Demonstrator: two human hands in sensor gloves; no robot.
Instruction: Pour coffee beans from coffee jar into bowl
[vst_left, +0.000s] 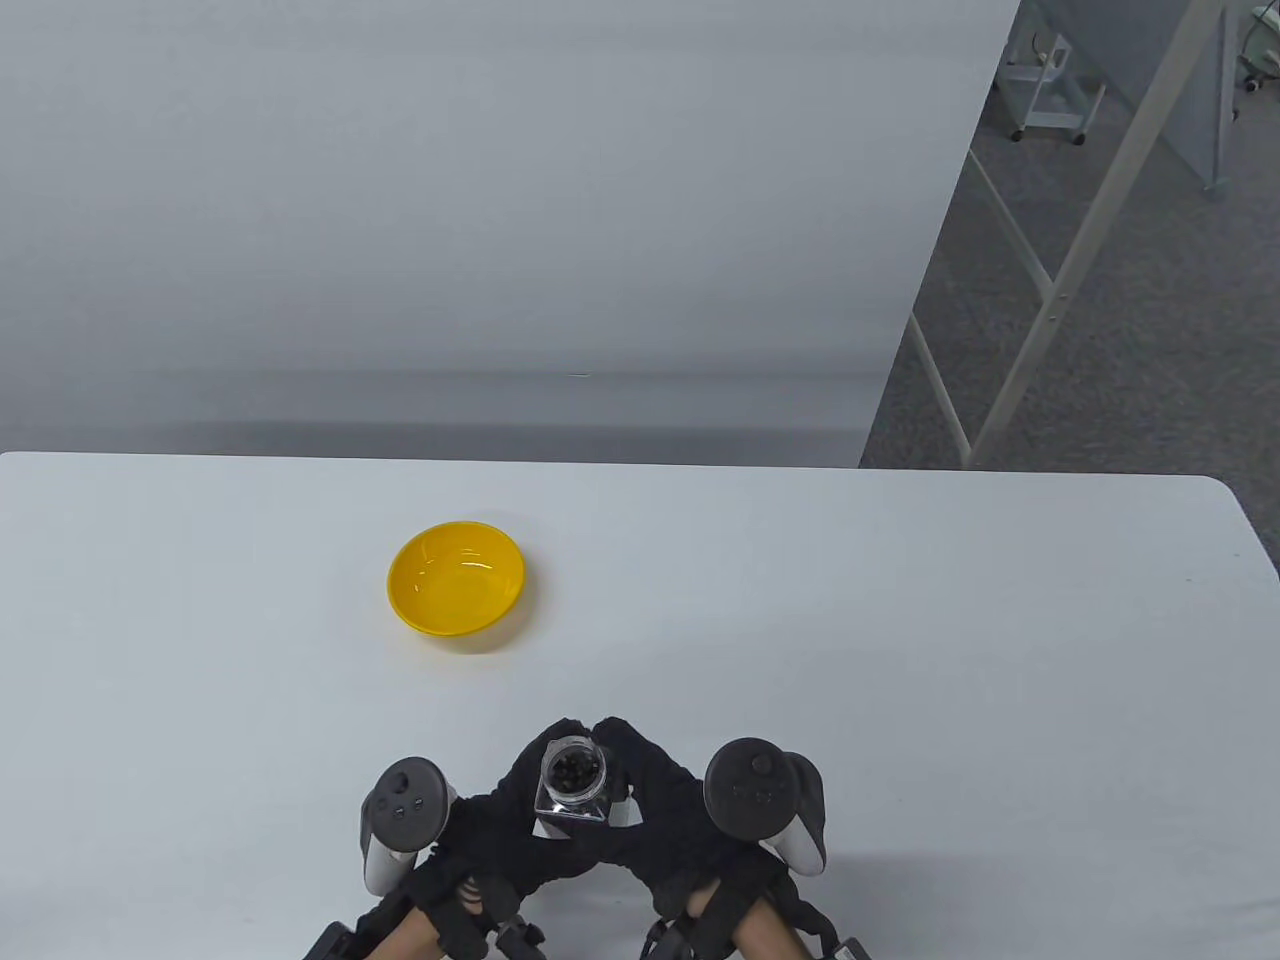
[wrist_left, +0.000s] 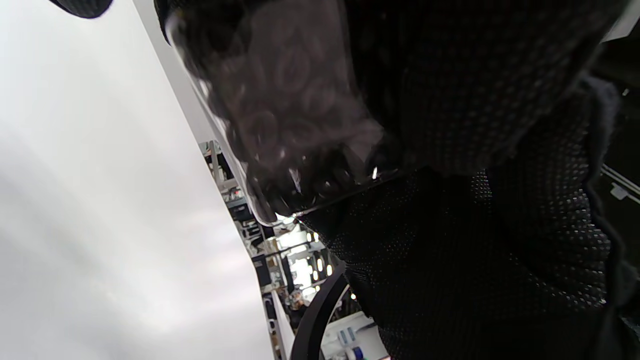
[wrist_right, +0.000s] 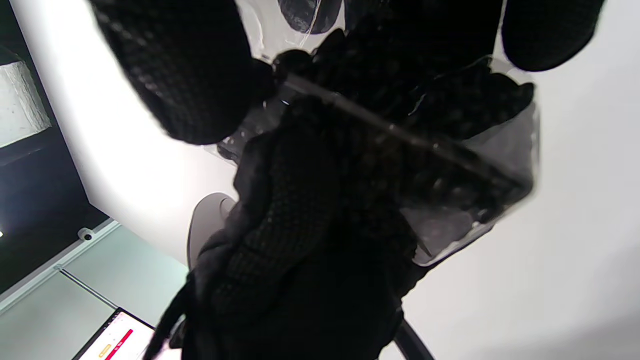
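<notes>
A clear square coffee jar (vst_left: 573, 783) with dark beans inside stands upright near the table's front edge, its mouth open at the top. My left hand (vst_left: 520, 800) holds its left side and my right hand (vst_left: 650, 790) holds its right side. The jar's clear wall and beans show close up in the left wrist view (wrist_left: 285, 115) and the right wrist view (wrist_right: 465, 165), with gloved fingers (wrist_right: 175, 75) wrapped around it. An empty yellow bowl (vst_left: 456, 577) sits on the table, further back and to the left of the jar.
The white table (vst_left: 900, 650) ends at a far edge behind the bowl and a rounded right corner. Beyond it are a grey wall and a metal frame (vst_left: 1050, 290) on carpet.
</notes>
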